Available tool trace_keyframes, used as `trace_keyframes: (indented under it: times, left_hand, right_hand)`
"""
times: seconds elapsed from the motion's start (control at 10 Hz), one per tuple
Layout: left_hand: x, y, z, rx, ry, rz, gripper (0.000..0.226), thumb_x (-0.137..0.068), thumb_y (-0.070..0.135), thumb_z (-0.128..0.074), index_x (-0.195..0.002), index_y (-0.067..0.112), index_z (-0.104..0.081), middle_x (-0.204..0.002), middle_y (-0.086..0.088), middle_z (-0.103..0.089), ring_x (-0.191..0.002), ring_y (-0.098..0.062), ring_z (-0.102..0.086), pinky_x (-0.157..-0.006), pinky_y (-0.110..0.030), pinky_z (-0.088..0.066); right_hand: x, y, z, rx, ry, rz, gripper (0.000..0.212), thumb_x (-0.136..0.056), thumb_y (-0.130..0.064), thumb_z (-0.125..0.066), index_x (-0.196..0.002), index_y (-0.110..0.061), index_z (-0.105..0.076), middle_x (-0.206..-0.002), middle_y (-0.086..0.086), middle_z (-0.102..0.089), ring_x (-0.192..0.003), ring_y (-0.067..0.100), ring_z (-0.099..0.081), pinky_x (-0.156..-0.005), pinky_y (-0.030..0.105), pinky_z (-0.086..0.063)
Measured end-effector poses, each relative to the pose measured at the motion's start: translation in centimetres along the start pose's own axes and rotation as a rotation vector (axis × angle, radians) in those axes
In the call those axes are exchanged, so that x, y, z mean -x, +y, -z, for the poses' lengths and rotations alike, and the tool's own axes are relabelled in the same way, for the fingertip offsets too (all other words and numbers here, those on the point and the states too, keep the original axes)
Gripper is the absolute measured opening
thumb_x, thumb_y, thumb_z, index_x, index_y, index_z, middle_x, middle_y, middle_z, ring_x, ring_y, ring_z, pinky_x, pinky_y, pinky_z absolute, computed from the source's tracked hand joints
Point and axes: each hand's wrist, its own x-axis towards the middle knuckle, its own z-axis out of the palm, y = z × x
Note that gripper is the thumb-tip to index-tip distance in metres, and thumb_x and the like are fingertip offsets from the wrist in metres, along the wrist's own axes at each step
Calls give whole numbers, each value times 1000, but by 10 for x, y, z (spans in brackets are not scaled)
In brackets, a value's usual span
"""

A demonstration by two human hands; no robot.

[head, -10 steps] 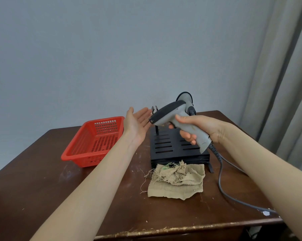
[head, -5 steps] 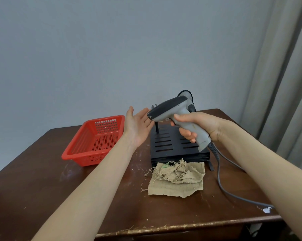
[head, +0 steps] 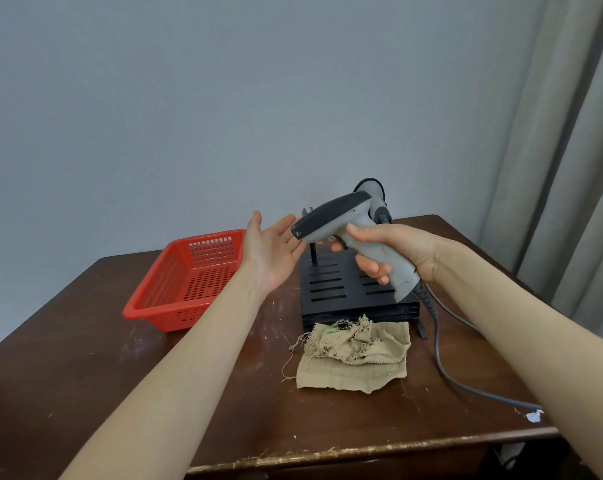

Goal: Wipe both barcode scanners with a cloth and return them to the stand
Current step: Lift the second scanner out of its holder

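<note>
Two hands: my right hand (head: 397, 251) wraps scanner (head: 348, 216) handle; left hand (head: 272, 247) spread flat by its nose.
Scanner: above stand (head: 341, 285); cloth (head: 355, 355) unused in front.
Risk: cable (head: 438, 341) may snag stand, yanking my grip.

basket (head: 189, 282) left of stand (head: 348, 289), cloth (head: 355, 358) before

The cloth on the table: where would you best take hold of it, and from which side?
Pinch the bunched, raised folds on top of the cloth, coming down from above; its lower layer lies flat on the table, giving fingers little purchase. The open left hand is free.
</note>
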Motion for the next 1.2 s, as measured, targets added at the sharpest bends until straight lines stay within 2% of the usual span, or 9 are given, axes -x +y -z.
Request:
trace_keyframes:
  times: [0.1, 0.2, 0.5, 0.6, 0.7, 0.8, 1.0, 1.1, 1.2]
  left_hand:
    - [-1, 2, 2, 1, -7, 8, 74, -95, 58, -24, -141, 1, -35, -139, -16, -47, -126, -27, -48, -111, -38, -32]
    - [0, 2, 3, -12, -3, 9, 74, -95, 57, -22, -140, 0, -36, -138, -16, -48, -127, -27, -47, -112, -37, -31]
    - [0, 4, 5, -25, -10, 18, 73, -95, 57, -23, -140, 1, -36, -137, -17, -49, -126, -28, -48, -110, -38, -33]
    - [1, 5, 4, -19, -2, 17, 70, -96, 56, -24, -140, 3, -36, -139, -17, -47, -125, -29, -49, -108, -38, -36]
    - [2, 4, 3, -20, 0, 21, 70, -96, 56, -24, -140, 2, -36, -138, -17, -48, -124, -29, -50, -106, -37, -38]
    - [3, 4, 4, -29, 3, 27, 71, -96, 56, -24, -140, 2, -37, -137, -16, -50, -124, -28, -51, -106, -36, -38]
    - [4, 4, 3, -32, 14, 28, 70, -96, 56, -24, -140, 3, -37, -135, -16, -51, -122, -27, -52, -105, -35, -39]
    - [7, 4, 1, -27, 21, 18, 67, -97, 55, -24, -139, 5, -39, -135, -16, -51, -121, -28, -53, -101, -36, -42]
    - [9, 4, -2, -49, 8, 22, 64, -97, 55, -24, -138, 9, -40, -136, -16, -49, -120, -31, -53, -99, -40, -42]
  right_hand:
    - [1, -2, -1, 22, 6, 8, 39, -76, -49, -62, -92, -14, -61, -49, 1, -44, -37, 9, -37, -39, 20, -36]
    - [2, -2, -1, 19, -4, 14, 41, -72, -51, -66, -90, -15, -59, -49, 0, -44, -38, 8, -37, -40, 20, -36]
    - [2, -2, -2, 37, -11, 8, 37, -79, -48, -61, -92, -14, -61, -49, 2, -43, -37, 8, -37, -39, 20, -36]
    - [2, -1, -4, 34, -15, 1, 44, -83, -49, -61, -103, -10, -63, -49, 1, -44, -36, 7, -37, -38, 19, -38]
    - [3, -1, -5, 41, -26, -1, 47, -79, -50, -63, -103, -10, -62, -48, 1, -44, -36, 7, -37, -38, 19, -38]
    - [3, -2, -7, 46, -25, -2, 45, -71, -51, -65, -94, -13, -60, -48, 1, -43, -36, 8, -37, -38, 19, -36]
    - [4, -3, -8, 35, -21, -1, 40, -73, -49, -64, -91, -13, -58, -48, 0, -43, -37, 8, -37, -38, 19, -36]
    - [4, -3, -9, 39, -20, -6, 48, -73, -51, -66, -98, -12, -60, -48, 0, -44, -37, 8, -37, -38, 19, -36]
    - [6, -2, -8, 31, -5, -10, 55, -80, -50, -56, -113, -7, -60, -49, 1, -46, -36, 7, -38, -38, 19, -38]
